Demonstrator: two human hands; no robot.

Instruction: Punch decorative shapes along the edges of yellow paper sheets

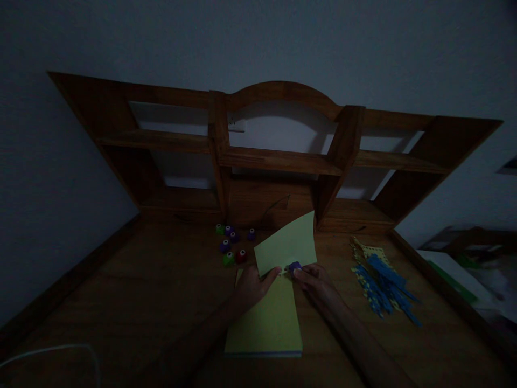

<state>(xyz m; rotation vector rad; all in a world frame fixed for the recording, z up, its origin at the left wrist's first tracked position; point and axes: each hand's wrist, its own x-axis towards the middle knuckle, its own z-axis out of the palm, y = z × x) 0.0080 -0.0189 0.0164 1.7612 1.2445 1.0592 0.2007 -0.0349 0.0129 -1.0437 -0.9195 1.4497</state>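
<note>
A sheet of pale yellow paper (288,242) stands tilted up above a stack of yellow paper (264,328). My left hand (251,285) is closed on its lower left part, thumb on top. Between the fingers of my right hand (321,284) is a small purple craft punch (294,265), held at the sheet's lower right edge. Small cut-out marks or bits of paper show between the two hands, too dim to make out. Beyond my left hand stand several more small punches, among them a red punch (241,256) and a green punch (228,259).
Blue and yellow paper strips (383,283) with punched edges lie in a pile on the right of the wooden desk (161,291). A wooden shelf unit (278,160) rises along the back. A white cable (60,346) runs at the lower left. The room is dim.
</note>
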